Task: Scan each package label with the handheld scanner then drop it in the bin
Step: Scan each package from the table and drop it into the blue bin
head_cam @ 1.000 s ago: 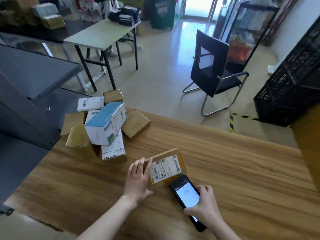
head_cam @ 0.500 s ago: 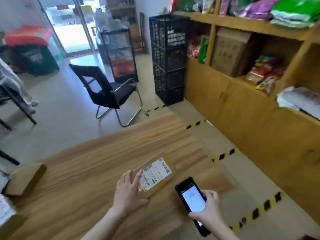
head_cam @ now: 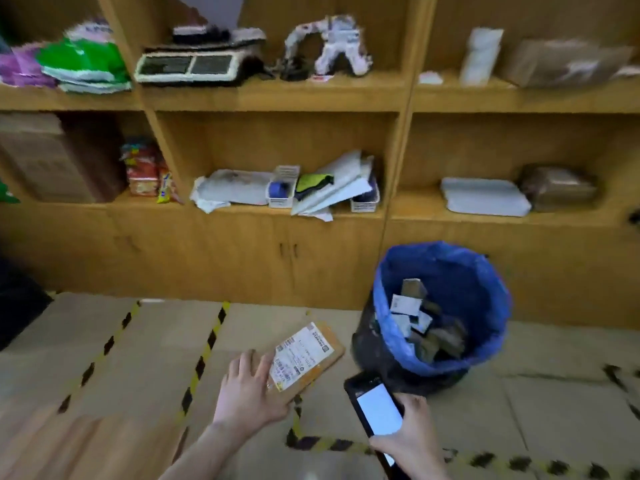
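My left hand (head_cam: 250, 393) grips a flat brown package (head_cam: 313, 355) with a white label on top, holding it in the air over the floor, left of the bin. The handheld scanner (head_cam: 375, 412), a black device with a lit white screen, is gripped by my right hand (head_cam: 408, 434) at the lower right. The bin (head_cam: 485, 344) stands on the floor ahead to the right, black with a blue bag liner, and holds several labelled packages. The package is still short of the bin's rim.
A wooden shelf unit (head_cam: 277, 98) with cupboards below fills the back, loaded with bags, papers and boxes. Yellow-black tape lines (head_cam: 204, 351) cross the floor. The wooden table's corner (head_cam: 52, 445) shows at the lower left.
The view has swung right from the table to the shelves and bin. My left hand has lifted the package off the table and carried it toward the bin; the scanner came along.
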